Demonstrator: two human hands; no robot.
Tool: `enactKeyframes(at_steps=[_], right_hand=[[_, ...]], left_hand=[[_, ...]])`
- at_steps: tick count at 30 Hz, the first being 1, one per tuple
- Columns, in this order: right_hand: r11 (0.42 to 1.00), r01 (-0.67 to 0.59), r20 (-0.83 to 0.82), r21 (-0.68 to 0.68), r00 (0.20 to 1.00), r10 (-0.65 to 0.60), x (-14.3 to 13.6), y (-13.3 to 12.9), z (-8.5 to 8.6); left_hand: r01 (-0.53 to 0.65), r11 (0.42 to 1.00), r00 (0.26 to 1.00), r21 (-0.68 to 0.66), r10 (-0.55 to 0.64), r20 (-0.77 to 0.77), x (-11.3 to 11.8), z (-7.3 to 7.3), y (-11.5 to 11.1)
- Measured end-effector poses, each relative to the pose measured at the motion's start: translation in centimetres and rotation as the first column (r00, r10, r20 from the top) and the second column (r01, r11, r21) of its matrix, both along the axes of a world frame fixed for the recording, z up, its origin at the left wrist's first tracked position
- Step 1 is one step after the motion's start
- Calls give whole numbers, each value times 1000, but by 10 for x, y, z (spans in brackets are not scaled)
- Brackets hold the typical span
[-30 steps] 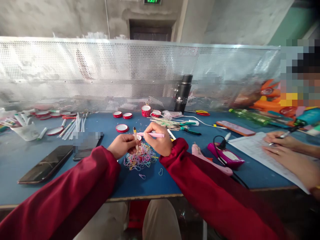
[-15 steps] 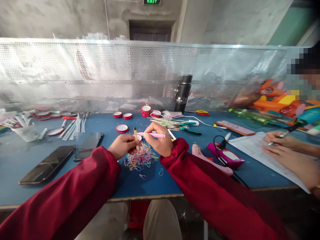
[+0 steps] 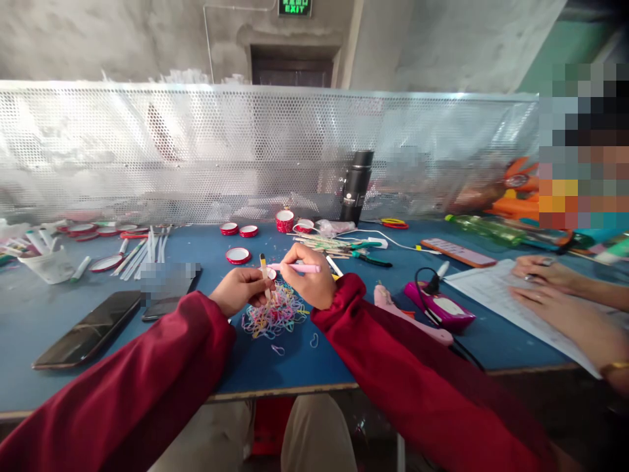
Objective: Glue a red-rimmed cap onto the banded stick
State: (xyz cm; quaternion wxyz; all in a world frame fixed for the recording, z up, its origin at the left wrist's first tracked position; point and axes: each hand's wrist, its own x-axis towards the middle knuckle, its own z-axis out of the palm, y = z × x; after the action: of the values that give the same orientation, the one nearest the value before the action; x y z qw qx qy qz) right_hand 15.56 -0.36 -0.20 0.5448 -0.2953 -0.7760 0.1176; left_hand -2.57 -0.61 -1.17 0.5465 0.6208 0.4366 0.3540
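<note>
In the head view, my left hand is closed around a thin flat wooden stick, held upright with dark and yellow bands at its top. My right hand grips a pink marker pen like a writing tool. The pen points left, its front end close to the stick; whether they touch I cannot tell. Below both hands lies a heap of multicoloured plastic pins shaped like small safety pins. Two loose ones lie in front of the heap.
Two phones lie left, near a white cup of markers. Red round tins, a black bottle, and pliers stand or lie behind. To the right are a pink glue gun, a purple device and a co-worker's hands on paper.
The whole view has shifted slightly, so things appear a little lower and further left. Both hands keep their holds on the stick and the pen. The co-worker's hands have barely changed.
</note>
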Motion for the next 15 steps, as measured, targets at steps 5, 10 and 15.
enactKeyframes(at_steps=[5, 10, 15], right_hand=[[1000, 2, -17, 9, 1000, -2, -1, -1, 0], [1000, 17, 8, -3, 1000, -17, 0, -1, 0], [1000, 21, -13, -3, 1000, -21, 0, -2, 1]], left_hand=[[16, 1000, 1000, 7, -16, 14, -1, -2, 2], [7, 1000, 1000, -5, -7, 26, -1, -3, 2], [14, 1000, 1000, -2, -14, 26, -1, -4, 3]])
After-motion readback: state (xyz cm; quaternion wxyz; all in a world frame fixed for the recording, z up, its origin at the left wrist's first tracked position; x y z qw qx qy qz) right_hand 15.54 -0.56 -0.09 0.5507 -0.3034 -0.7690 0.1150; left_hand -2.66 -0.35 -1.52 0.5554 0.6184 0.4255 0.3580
